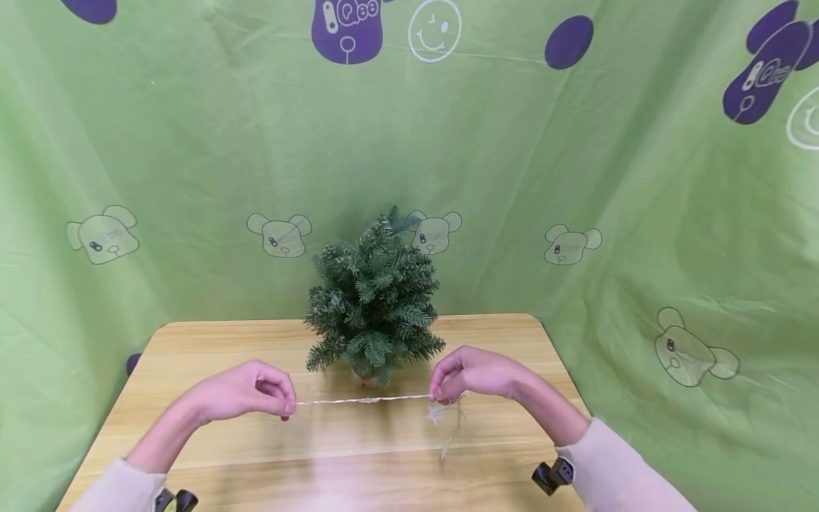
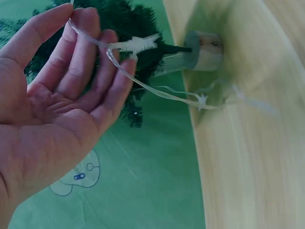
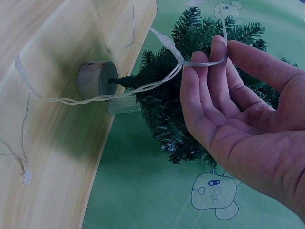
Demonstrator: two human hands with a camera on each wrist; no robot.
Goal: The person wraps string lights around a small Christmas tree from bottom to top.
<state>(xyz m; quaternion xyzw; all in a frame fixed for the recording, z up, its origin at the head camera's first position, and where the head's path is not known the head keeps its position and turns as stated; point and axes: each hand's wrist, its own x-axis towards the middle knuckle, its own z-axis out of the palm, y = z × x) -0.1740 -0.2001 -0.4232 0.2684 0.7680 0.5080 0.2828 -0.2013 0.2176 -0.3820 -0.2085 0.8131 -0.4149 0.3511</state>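
A thin clear string of star lights [image 1: 367, 400] stretches nearly level between both hands, in front of a small artificial Christmas tree [image 1: 374, 302]. My left hand [image 1: 246, 390] pinches one end of this stretch between thumb and fingertips; a white star [image 2: 138, 44] hangs by those fingers in the left wrist view. The other end is pinched by my right hand [image 1: 476, 373], with more wire and a star [image 1: 436, 413] dangling below it. In the right wrist view, a twisted length of wire runs from a star [image 3: 165, 42] near the fingertips toward the tabletop.
The tree stands on a round wooden base [image 3: 90, 81] toward the back of the light wood table [image 1: 224, 341]. A green cloth [image 1: 192, 142] with printed bear heads hangs behind and at the sides. Dark wrist cameras [image 1: 552, 476] sit at both sleeves.
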